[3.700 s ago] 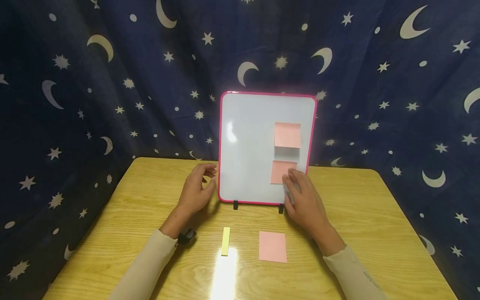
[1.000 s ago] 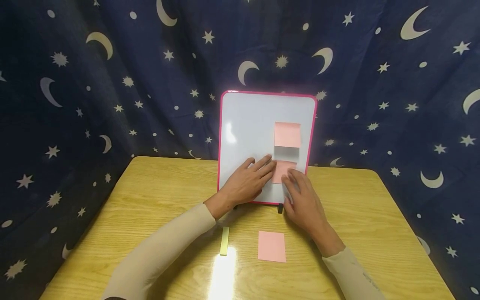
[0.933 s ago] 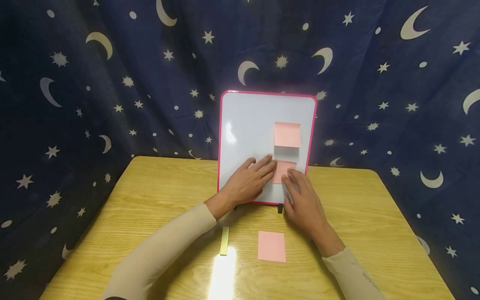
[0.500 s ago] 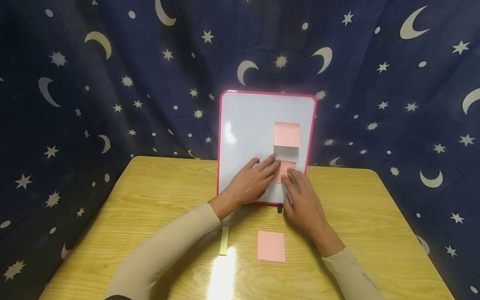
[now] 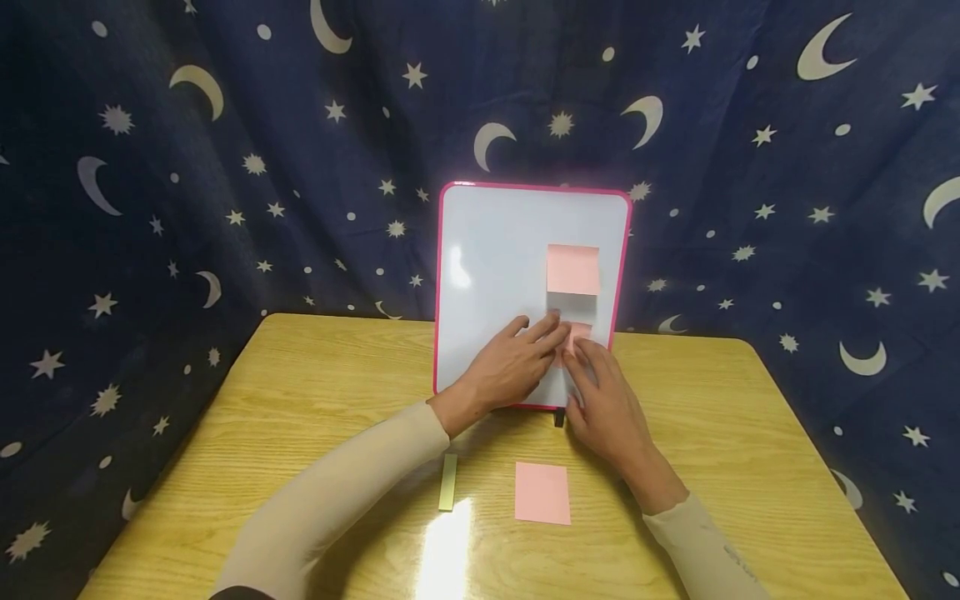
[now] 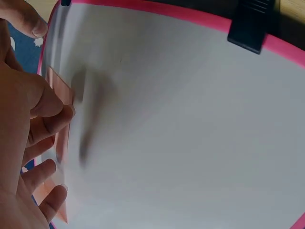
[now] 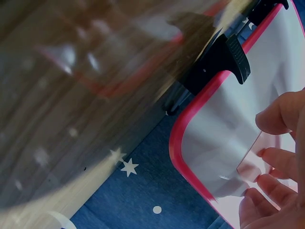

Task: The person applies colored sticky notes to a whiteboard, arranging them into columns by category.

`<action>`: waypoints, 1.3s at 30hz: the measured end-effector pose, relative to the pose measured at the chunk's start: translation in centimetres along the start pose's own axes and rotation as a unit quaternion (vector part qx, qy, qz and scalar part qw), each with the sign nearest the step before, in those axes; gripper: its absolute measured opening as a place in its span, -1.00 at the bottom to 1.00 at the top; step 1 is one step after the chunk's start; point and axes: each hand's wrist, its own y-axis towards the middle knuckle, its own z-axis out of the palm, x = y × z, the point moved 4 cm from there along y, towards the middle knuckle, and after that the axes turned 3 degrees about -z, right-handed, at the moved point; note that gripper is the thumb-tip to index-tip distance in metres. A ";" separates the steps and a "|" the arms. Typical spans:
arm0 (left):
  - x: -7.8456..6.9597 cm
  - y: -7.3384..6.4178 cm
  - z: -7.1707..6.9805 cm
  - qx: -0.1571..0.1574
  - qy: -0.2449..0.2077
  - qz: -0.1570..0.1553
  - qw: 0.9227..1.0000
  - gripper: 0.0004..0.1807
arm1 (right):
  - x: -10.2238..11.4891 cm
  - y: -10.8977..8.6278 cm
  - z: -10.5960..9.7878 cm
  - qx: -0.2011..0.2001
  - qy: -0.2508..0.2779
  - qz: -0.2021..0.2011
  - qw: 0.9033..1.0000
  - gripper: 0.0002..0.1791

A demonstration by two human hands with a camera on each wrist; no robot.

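A small whiteboard [image 5: 495,242] with a pink frame stands upright on black feet. Two pink sticky notes are on its right half. My left hand [image 5: 510,362] reaches across the board, its fingers laid on the left part of the lower sticky note [image 5: 579,332] and largely covering it. From the other side, my right hand [image 5: 611,408] has its fingertips at that note's right part, the thumb lower near the board. In the right wrist view the lower note [image 7: 250,164] shows between the fingers. The upper sticky note [image 5: 573,268] hangs with its bottom edge lifted off the board.
On the wooden table [image 5: 315,367], in front of the board, lie a pink sticky note [image 5: 542,493] and a narrow yellow strip [image 5: 447,482]. A dark blue curtain [image 5: 315,167] with moons and stars closes off the back and both sides.
My left hand has come from beside the board's left edge onto the lower note, then slid slightly right across it. The right hand stays nearly still. Both notes keep their places.
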 end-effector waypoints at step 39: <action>-0.4 2.3 -0.1 0.000 -0.001 0.024 1.000 -0.29 | 0.0 -0.2 -0.1 0.002 -0.010 -0.004 1.000 -0.28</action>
